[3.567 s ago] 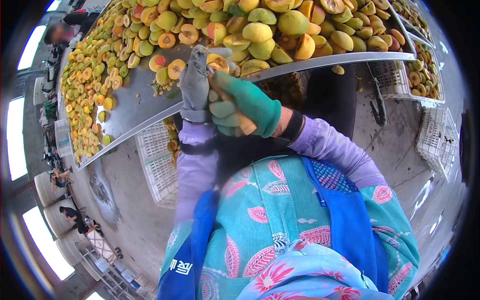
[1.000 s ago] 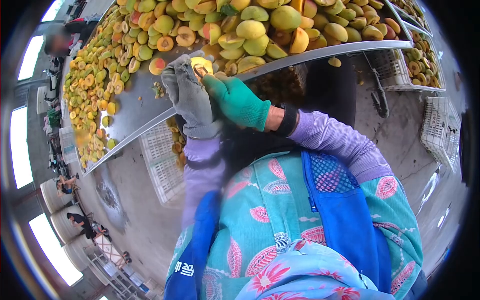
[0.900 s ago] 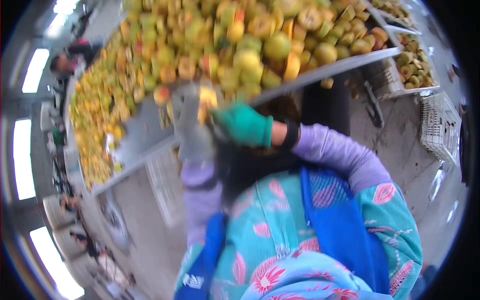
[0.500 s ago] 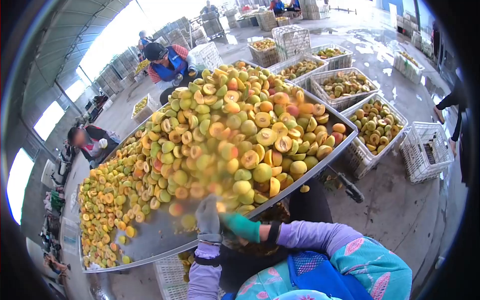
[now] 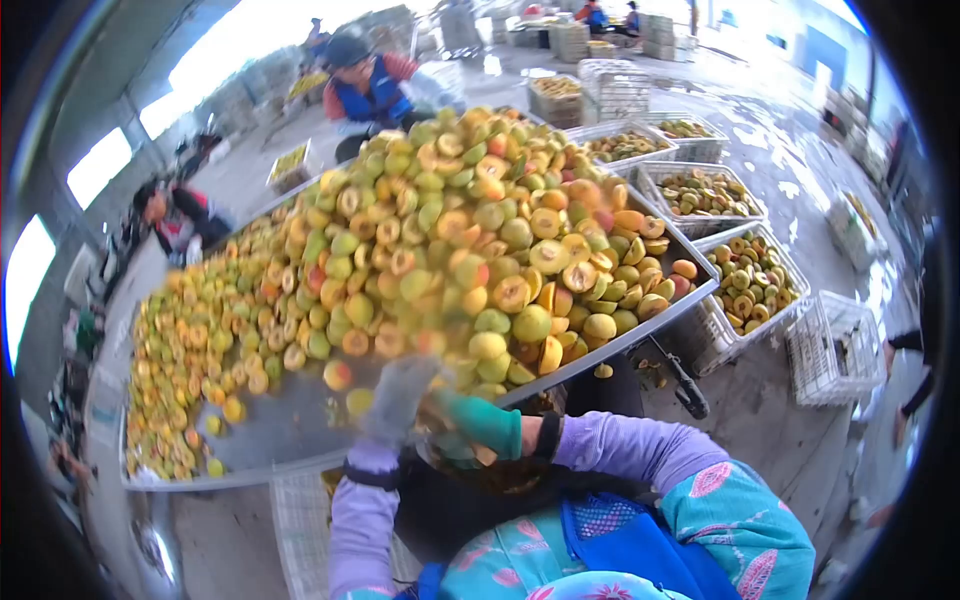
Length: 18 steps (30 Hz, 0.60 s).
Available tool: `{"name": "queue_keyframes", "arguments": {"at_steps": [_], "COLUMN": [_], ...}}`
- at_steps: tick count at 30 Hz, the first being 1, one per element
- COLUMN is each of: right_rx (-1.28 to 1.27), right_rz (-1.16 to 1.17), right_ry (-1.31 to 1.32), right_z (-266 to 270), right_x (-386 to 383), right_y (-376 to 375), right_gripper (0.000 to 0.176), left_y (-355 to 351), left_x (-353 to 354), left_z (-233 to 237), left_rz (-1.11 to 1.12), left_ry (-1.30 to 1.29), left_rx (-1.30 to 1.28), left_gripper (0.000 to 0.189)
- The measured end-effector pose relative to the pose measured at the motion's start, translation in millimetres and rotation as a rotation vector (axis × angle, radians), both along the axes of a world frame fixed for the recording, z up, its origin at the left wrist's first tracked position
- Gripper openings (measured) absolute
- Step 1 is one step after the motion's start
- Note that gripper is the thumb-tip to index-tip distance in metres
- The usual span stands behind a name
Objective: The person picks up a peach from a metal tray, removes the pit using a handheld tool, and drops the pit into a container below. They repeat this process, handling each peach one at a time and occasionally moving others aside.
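A big heap of yellow-green and orange apricots [image 5: 510,292], many cut in half, covers a metal table [image 5: 285,405]. My left hand [image 5: 403,388], in a grey glove, is over the table's near edge beside the heap; motion smears its fingers. Close to its right is my right hand [image 5: 478,425], in a green glove, with the fingers curled in. An orange-brown patch shows by the right fingers, but what they hold is too blurred to name. Both hands are close together, just in front of my lap.
Crates of cut fruit [image 5: 745,280] line the table's right side, with a white crate [image 5: 835,350] beyond. A black handle [image 5: 690,395] juts from the near edge. Two co-workers, one in a blue vest [image 5: 372,92], are at the far side. Below the table stands a pale crate [image 5: 300,530].
The camera view has tilted and shifted. My left hand has moved slightly left and up, away from the right. The right hand stays close to the table's edge.
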State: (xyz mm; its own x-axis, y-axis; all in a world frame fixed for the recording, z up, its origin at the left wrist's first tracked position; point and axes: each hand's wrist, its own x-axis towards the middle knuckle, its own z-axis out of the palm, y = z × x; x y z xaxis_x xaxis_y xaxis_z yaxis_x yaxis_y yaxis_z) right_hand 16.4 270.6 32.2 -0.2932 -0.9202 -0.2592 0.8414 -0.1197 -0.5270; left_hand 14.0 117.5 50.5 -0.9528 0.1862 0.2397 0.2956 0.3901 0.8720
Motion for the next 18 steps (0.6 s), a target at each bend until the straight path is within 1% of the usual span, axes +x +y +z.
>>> {"name": "queue_keyframes", "arguments": {"at_steps": [1, 2, 3, 5, 6, 9, 11, 12, 13, 14, 15, 16, 17, 18], "right_rx": [-0.025, -0.05, 0.048, 0.224, 0.279, -0.175, 0.037, 0.085, 0.024, -0.034, -0.181, -0.372, -0.511, -0.558], "right_rz": [-0.01, -0.019, -0.059, -0.161, -0.149, 0.182, 0.041, -0.126, -0.075, -0.023, 0.236, 0.361, 0.364, 0.386], "right_ry": [-0.055, -0.11, 0.021, 0.286, 0.263, -0.506, -0.014, 0.303, 0.269, 0.235, -0.156, -0.443, -0.46, -0.464], "right_z": [-4.5, 16.6, 8.0, -10.6, -12.7, -9.9, 3.0, -4.0, -6.0, -8.1, -4.7, -10.7, -15.5, -14.6], "right_x": [7.9, 19.1, 22.0, 35.4, 37.4, 27.5, 37.7, 49.0, 52.0, 54.2, 42.3, 36.4, 38.1, 34.0], "right_y": [1.3, 5.0, -1.2, -16.1, -18.3, -16.9, -22.7, -28.1, -27.3, -26.8, -19.4, -21.9, -25.0, -27.0], "right_gripper": [0.049, 0.049, 0.049, 0.049, 0.049, 0.054, 0.051, 0.049, 0.048, 0.047, 0.046, 0.046, 0.045, 0.044], "left_y": [-7.9, -3.6, 1.3, -3.8, -5.9, -26.2, -20.2, -15.5, -14.5, -20.4, -24.0, -24.5, -19.7, -8.6], "left_x": [-1.8, 8.6, 14.5, 19.1, 21.1, 18.6, 33.2, 38.6, 45.1, 49.4, 51.0, 53.6, 54.7, 59.8], "left_z": [-22.3, -15.8, -8.1, -18.2, -24.8, -48.9, -20.1, -23.6, -28.0, -27.9, -25.8, -22.7, -12.2, 2.5], "left_rz": [0.058, 0.116, 0.162, 0.121, 0.097, -0.01, 0.043, 0.137, 0.219, 0.148, 0.065, -0.023, -0.019, 0.104], "left_ry": [-0.048, -0.146, -0.229, -0.202, -0.192, 0.083, 0.076, 0.04, 0.004, 0.014, 0.027, 0.039, -0.067, -0.167], "left_rx": [0.055, 0.258, 0.46, 0.453, 0.451, 0.438, 0.542, 0.617, 0.687, 0.647, 0.61, 0.578, 0.692, 0.911], "left_gripper": [0.022, 0.028, 0.036, 0.035, 0.035, 0.033, 0.035, 0.034, 0.034, 0.035, 0.036, 0.036, 0.04, 0.042]}}
